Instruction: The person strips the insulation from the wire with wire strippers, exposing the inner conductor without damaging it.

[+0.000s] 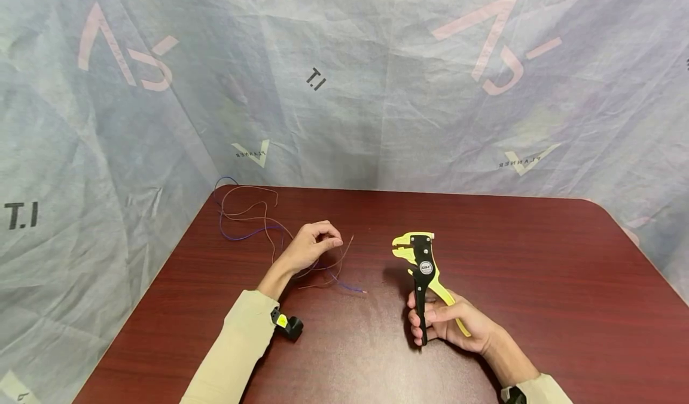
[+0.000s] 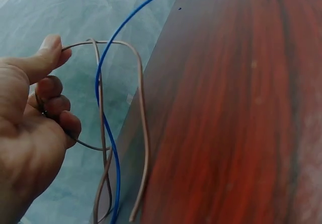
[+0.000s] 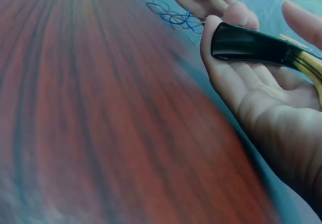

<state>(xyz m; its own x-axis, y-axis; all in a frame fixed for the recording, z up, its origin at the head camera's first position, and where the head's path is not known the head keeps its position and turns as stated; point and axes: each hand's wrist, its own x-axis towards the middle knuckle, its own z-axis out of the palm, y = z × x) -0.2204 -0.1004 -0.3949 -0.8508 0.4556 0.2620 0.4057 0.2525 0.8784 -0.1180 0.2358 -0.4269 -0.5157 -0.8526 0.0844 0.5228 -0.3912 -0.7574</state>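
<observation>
My left hand (image 1: 309, 248) pinches a thin brown wire (image 2: 142, 93) between thumb and index finger, while the other fingers curl around another stretch of it. A blue wire (image 2: 115, 158) hangs beside the brown loops and crosses them. One blue end on the right shows a bare copper tip (image 1: 365, 292). Over the table's right half, my right hand (image 1: 465, 326) grips a wire stripper (image 1: 425, 260) by its black and yellow handles. Its head points up and left, apart from the wires, with nothing visible between its jaws. The right wrist view shows the black handle (image 3: 251, 44) across the fingers.
Loose blue and brown wire loops (image 1: 250, 212) trail to the far left corner of the reddish-brown table (image 1: 538, 260). Grey printed sheeting (image 1: 344, 122) hangs behind the table and along its left side. A black wrist camera (image 1: 290, 327) sits on the left cuff.
</observation>
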